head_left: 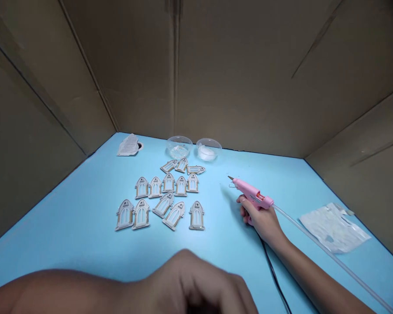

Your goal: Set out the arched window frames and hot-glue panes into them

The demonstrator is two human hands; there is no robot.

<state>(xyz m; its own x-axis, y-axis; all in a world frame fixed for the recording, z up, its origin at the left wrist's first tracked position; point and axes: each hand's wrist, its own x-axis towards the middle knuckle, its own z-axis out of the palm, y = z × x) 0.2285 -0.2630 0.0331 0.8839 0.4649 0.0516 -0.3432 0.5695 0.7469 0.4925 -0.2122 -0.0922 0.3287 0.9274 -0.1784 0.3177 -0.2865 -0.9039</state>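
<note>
My right hand (260, 220) is wrapped round the handle of a pink hot glue gun (252, 192), its metal nozzle pointing to the upper left. A long clear glue stick (327, 250) runs out of its back, and a black cord (273, 274) hangs from the grip. Close to the camera, my left hand (196, 285) is closed with bent fingers; whatever it holds, if anything, is hidden. Beyond it lie several small white arched window-shaped pieces (196, 216) with gold-brown edges, in loose rows on the light blue table (94, 248).
Two clear plastic bowls stand at the back: the left bowl (179, 139) and the right bowl (209, 142), which has white material inside. A torn paper piece (129, 146) lies at the back left. A crumpled white plastic bag (336, 226) lies at right. Cardboard walls (236, 78) enclose the table.
</note>
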